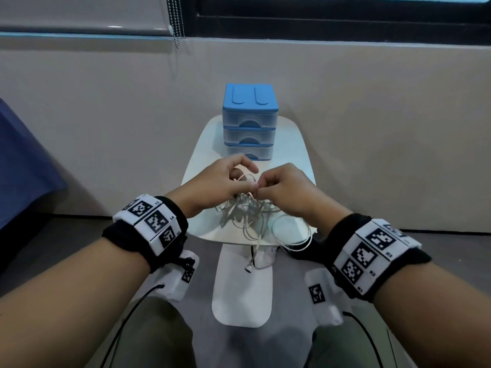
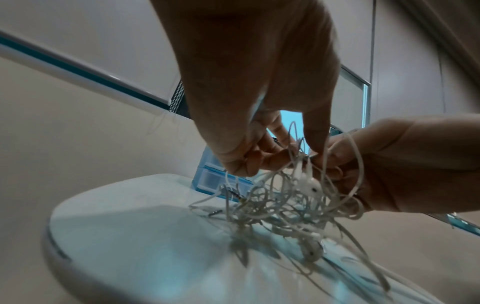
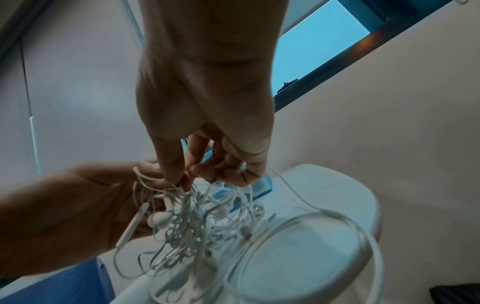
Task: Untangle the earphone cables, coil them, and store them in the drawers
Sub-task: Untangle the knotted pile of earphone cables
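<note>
- two hands at work: left hand (image 1: 212,184) pinches strands at the top of the tangled bundle of thin white earphone cables (image 1: 245,211), thumb and fingertips curled tight on the wire.
- right hand (image 1: 285,191) meets it knuckle to knuckle, its thumb and forefinger nipping the same knot of cable, other fingers curled under.
- from the left wrist view, the left hand (image 2: 249,98) lifts loops while the right hand (image 2: 400,164) grips from the side; the tangle (image 2: 280,203) hangs down to the tabletop.
- right wrist view: right hand (image 3: 207,115) above, left hand (image 3: 72,209) below left, at least four white earbuds visible in the mass (image 3: 197,226); exact number of earphone sets, cannot tell.
- one looser loop of cable (image 1: 292,235) lies at the table's near edge, one earbud end dangling over it.
- all of it sits on one small white rounded table (image 1: 300,144).
- behind, touching distance from the knuckles, one blue plastic unit of three translucent drawers (image 1: 249,123), all three closed.
- two marker-patterned wristbands, one per wrist.
</note>
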A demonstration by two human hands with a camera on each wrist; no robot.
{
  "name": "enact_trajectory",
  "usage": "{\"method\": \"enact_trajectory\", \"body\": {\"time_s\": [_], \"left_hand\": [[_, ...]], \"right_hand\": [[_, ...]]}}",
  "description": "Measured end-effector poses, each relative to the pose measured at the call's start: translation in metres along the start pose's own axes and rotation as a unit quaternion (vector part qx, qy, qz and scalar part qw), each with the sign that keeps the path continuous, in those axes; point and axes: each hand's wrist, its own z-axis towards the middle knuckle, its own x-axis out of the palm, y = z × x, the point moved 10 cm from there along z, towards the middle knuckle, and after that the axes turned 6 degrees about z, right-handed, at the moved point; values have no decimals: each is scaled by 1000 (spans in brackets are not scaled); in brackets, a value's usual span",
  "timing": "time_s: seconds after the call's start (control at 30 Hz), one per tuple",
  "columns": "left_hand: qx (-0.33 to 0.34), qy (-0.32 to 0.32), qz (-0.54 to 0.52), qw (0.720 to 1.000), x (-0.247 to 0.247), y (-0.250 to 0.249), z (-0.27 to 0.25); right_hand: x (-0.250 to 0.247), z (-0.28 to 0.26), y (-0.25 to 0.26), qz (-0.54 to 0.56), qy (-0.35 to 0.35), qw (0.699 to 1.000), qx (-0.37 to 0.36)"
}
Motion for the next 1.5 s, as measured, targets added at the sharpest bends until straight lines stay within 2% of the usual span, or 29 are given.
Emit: {"method": "enact_trajectory", "body": {"time_s": [0.07, 0.17, 0.27, 0.33, 0.4, 0.47, 0.53, 0.63, 0.8, 0.93, 1.1, 1.13, 1.17, 1.2, 1.27, 1.3, 1.4, 1.5], "left_hand": [[13, 12, -45, 999, 2, -6, -2], [35, -13, -64, 997, -2, -12, -2], [36, -30, -38, 998, -3, -9, -1], [30, -36, -16, 999, -4, -7, 0], [35, -45, -15, 998, -6, -11, 1], [54, -60, -10, 997, -9, -20, 1], [72, -78, -2, 994, -11, -28, 2], [77, -102, -12, 992, -16, -33, 3], [44, -107, -37, 993, -16, -23, 4], [50, -122, -15, 991, -20, -20, 1], [54, -130, 51, 989, -24, -25, 3], [56, -132, 64, 988, -26, -27, 3], [59, -137, 74, 986, -28, -29, 4], [63, -144, 80, 984, -31, -31, 3], [70, -162, 82, 981, -39, -33, 3], [74, -169, 83, 979, -42, -34, 3], [81, -176, 98, 976, -46, -37, 2], [94, -162, 126, 974, -42, -44, 1]], "right_hand": [[-7, 3, 2, 48, 3, 999, 2], [-13, 5, 8, 156, -11, 988, 7], [-18, 8, 14, 261, -16, 965, 16], [-18, 8, 22, 314, 11, 949, 20], [-18, 9, 29, 316, 38, 948, 26], [-21, 12, 34, 268, 42, 962, 22], [-22, 15, 44, 240, 45, 970, -2], [-21, 13, 59, 259, 57, 963, -37], [-22, 0, 81, 351, 92, 928, -86], [-38, -3, 77, 432, 73, 897, -56], [-54, 4, 74, 541, 28, 837, -75], [-55, 5, 73, 546, 17, 835, -66], [-56, 8, 71, 531, -1, 846, -52], [-59, 9, 68, 489, -29, 871, -39], [-70, 8, 67, 337, -93, 936, -34], [-74, 7, 70, 262, -107, 958, -41], [-70, 0, 77, 134, -62, 989, -24], [-56, -3, 82, 28, 8, 1000, -9]]}}
